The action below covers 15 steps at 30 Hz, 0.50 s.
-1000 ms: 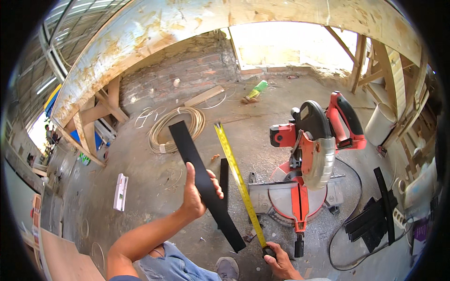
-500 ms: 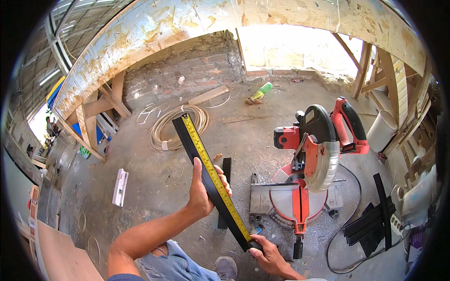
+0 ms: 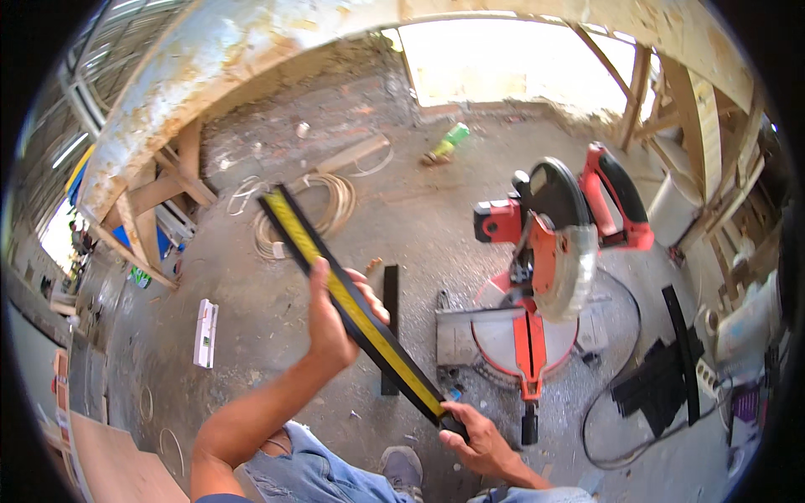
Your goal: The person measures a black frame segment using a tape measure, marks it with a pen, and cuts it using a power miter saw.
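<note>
A long black strip, like a profile or channel, slants across the middle, its far end up to the left. Along it lies the yellow blade of a tape measure. My left hand is wrapped round the strip near its middle, thumb on the near side and fingers on the far side. At the strip's lower end, my right hand grips the dark case of the tape measure. Motion blurs the blade's markings. Beneath, another black piece lies on the floor.
A red and black miter saw stands on the floor at right. Beyond it are stacked black offcuts and a power strip. A coiled hose, a green bottle and a white level-like bar lie around. A wooden beam spans the top.
The strip and tape measure have shifted left, with the far end tilting further left. Both hands still hold on. The whole view has moved slightly.
</note>
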Motion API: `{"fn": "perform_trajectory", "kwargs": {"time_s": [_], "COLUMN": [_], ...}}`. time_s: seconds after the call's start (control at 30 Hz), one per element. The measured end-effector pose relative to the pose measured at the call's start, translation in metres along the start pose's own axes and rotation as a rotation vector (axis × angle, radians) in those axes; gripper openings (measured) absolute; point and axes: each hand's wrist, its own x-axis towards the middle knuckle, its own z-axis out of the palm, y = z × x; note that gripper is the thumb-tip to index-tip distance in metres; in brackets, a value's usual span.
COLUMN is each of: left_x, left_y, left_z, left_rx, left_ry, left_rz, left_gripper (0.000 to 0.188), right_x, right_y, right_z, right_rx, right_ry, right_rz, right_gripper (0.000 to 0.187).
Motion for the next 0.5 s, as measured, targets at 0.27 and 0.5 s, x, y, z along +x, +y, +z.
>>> {"fn": "perform_trajectory", "kwargs": {"time_s": [0.27, 0.5], "left_x": [0.006, 0.001], "left_y": [0.066, 0.093], "left_z": [-0.026, -0.038], "left_rx": [-0.016, -0.009], "left_ry": [0.116, -0.006], "left_rz": [0.295, 0.38], "left_gripper": [0.048, 0.043], "right_x": [-0.009, -0.001], "right_y": [-0.026, -0.038], "right_z": [-0.062, -0.074], "right_rx": [-0.411, -0.471], "right_ry": [0.153, 0.216], "right_rz": [0.002, -0.053], "right_gripper": [0.051, 0.056]}}
